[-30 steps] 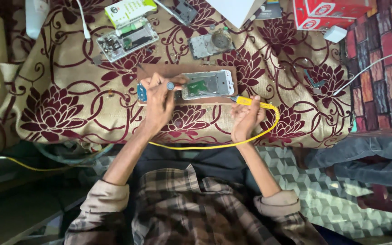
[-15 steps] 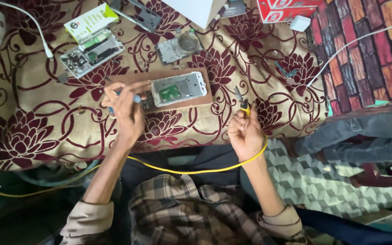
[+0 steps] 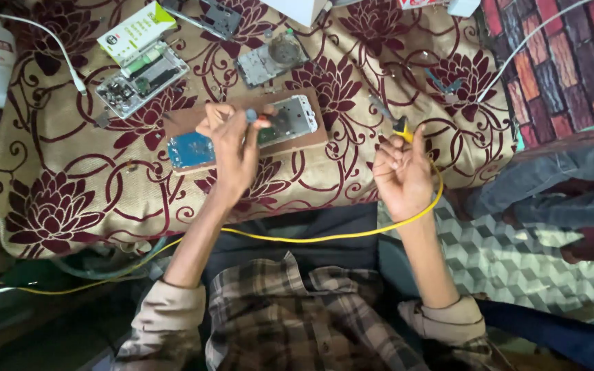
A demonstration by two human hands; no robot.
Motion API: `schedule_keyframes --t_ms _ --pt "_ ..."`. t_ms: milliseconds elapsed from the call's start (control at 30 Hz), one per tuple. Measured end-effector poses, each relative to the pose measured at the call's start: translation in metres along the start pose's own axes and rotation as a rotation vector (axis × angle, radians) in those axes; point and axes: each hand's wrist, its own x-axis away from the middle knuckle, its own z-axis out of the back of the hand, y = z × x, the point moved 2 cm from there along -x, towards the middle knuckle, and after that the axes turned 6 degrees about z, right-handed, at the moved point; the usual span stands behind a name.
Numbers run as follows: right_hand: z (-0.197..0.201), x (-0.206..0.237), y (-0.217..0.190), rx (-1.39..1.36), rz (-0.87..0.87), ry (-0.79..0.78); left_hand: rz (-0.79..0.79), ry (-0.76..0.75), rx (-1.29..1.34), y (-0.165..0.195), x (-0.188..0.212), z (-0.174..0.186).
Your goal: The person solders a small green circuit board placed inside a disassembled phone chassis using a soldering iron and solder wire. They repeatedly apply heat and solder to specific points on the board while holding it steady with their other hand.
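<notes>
Raised since earlier, right hand [image 3: 400,175] grips yellow-handled tool [image 3: 401,128] at twelve o'clock; left hand [image 3: 232,148] pinches small blue-tipped screwdriver [image 3: 254,117] over opened silver phone chassis [image 3: 289,121].

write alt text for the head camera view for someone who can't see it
Seen from above, a person's left hand holds a small tool over an opened phone on a wooden board, while the right hand grips a yellow-handled tool with a yellow cable. More phone parts lie around on a floral cloth.

Makeshift phone-repair spot at home, floral cloth [image 3: 56,158], dismantled phone boards [image 3: 142,77], brick-pattern mat [image 3: 572,55]
</notes>
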Motion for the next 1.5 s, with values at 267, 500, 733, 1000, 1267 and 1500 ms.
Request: schedule_keyframes --t_ms 267,500,733,1000,1267,1500 --pt "-0.005 0.002 -0.009 0.009 -0.034 -0.072 0.330 -0.044 0.010 -0.022 0.012 0.014" --pt "0.004 0.000 0.004 0.111 -0.028 -0.106 0.010 0.137 -0.157 -0.013 0.014 0.029" --pt "0.023 -0.006 0.016 0.312 0.042 -0.177 0.061 0.115 -0.205 -0.021 0.017 0.028" --pt "0.035 -0.009 0.036 0.469 0.125 -0.109 0.151 0.023 0.150 -0.014 0.012 0.025" --pt "0.029 -0.004 0.053 0.593 0.290 -0.274 0.150 0.086 0.238 -0.007 0.022 0.033" --pt "0.031 -0.004 0.064 0.614 0.346 -0.241 0.103 0.069 0.127 -0.009 0.045 0.033"
